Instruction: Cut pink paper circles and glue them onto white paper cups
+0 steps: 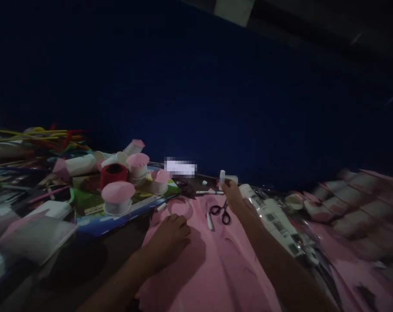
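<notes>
While the left hand [170,236] lies flat-ish and loosely curled on the pink sheet [212,264], pressing it to the table [86,255], the right hand [230,190] reaches out to the far edge of the sheet and closes its fingers around a small white tube [223,177], which looks like a glue stick or its cap; the dim light does not let me say which. The left hand holds nothing, its fingertips resting just short of a clear ring [179,207] that may be a roll of tape. Black-handled scissors [220,211] lie on the sheet between the two hands, close beside the right wrist, with a short white stick [209,221] next to them and a pen [209,192] a little farther back. To the left, on a printed board [95,208], stand several white cups topped with pink paper [118,197], one of them beside a red cup [114,174]; a tangle of coloured pipe cleaners [37,138] lies behind. A long white bottle [271,219] rests on its side along the right forearm.

I judge the step in hand to be picking up the glue at the back of the sheet, with the pink paper held steady for the work. The next move calls for bringing the tube back over the sheet without dragging the forearm across the scissors, and for the left hand to keep the paper from sliding.
</notes>
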`<act>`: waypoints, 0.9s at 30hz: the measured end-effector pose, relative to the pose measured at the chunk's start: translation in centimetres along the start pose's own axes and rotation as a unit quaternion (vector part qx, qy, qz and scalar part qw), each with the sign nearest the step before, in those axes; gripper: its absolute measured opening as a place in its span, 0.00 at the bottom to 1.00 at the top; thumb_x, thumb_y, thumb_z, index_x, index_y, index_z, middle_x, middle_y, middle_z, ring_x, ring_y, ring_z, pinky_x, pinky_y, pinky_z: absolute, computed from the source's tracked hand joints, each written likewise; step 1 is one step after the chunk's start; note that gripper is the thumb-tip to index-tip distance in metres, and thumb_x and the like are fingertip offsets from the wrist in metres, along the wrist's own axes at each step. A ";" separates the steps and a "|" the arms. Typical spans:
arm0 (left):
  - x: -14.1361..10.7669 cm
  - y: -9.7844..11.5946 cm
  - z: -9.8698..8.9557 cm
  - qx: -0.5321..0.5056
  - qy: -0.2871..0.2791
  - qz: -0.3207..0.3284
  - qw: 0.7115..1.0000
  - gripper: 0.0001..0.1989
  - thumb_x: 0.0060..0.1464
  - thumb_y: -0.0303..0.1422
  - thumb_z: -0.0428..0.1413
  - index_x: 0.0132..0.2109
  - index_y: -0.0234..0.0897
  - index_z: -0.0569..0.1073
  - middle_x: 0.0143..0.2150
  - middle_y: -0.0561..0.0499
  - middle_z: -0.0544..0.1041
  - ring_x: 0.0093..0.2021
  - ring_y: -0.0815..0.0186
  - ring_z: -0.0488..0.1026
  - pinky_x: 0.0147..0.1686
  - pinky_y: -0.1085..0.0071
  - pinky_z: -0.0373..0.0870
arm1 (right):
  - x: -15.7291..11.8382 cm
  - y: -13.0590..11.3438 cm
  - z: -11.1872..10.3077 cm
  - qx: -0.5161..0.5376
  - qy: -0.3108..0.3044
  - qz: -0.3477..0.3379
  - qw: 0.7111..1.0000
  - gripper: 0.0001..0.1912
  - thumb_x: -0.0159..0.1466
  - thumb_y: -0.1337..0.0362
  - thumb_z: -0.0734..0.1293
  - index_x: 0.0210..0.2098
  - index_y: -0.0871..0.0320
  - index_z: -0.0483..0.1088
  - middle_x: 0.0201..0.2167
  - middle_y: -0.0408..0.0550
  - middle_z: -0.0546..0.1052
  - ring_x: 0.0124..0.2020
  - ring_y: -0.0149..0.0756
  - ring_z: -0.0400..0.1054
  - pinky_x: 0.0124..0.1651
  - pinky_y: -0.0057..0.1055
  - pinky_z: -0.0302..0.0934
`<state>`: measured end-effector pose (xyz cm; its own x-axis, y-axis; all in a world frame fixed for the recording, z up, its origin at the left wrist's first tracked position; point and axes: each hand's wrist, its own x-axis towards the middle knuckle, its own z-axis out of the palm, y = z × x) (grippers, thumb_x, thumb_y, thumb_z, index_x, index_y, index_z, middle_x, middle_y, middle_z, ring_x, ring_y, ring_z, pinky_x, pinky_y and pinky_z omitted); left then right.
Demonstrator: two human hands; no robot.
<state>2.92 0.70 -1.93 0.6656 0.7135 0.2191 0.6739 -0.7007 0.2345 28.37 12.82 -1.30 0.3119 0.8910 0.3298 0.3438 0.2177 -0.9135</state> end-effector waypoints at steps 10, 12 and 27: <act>0.0 -0.4 0.8 -0.054 0.005 -0.019 0.998 0.03 0.55 0.31 0.50 0.35 0.37 0.68 0.38 0.47 0.68 0.39 0.60 0.62 0.39 0.61 0.57 | 5.2 2.3 4.2 -0.347 0.014 -0.001 0.938 0.12 0.56 0.62 0.62 0.37 0.61 0.69 0.37 0.59 0.75 0.44 0.46 0.67 0.48 0.38 0.51; 0.0 -0.4 0.9 -0.050 -0.001 -0.020 0.999 0.03 0.54 0.31 0.51 0.35 0.37 0.68 0.38 0.47 0.68 0.39 0.59 0.62 0.39 0.61 0.57 | 5.4 2.6 4.6 -0.385 0.007 -0.006 0.923 0.12 0.57 0.63 0.61 0.37 0.62 0.69 0.37 0.60 0.75 0.44 0.47 0.67 0.51 0.40 0.49; 0.2 -0.3 0.6 -0.050 0.007 -0.017 0.999 0.05 0.56 0.30 0.48 0.36 0.36 0.69 0.38 0.47 0.69 0.39 0.60 0.63 0.39 0.61 0.57 | 3.0 1.1 1.3 -0.403 -0.005 -0.043 0.914 0.17 0.56 0.62 0.61 0.43 0.61 0.71 0.37 0.55 0.77 0.46 0.45 0.66 0.49 0.37 0.52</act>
<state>3.00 1.04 -2.56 0.6377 0.7376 0.2220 0.6607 -0.6719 0.3348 28.54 16.21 -1.61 0.2460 0.8894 0.3853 0.9086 -0.0732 -0.4112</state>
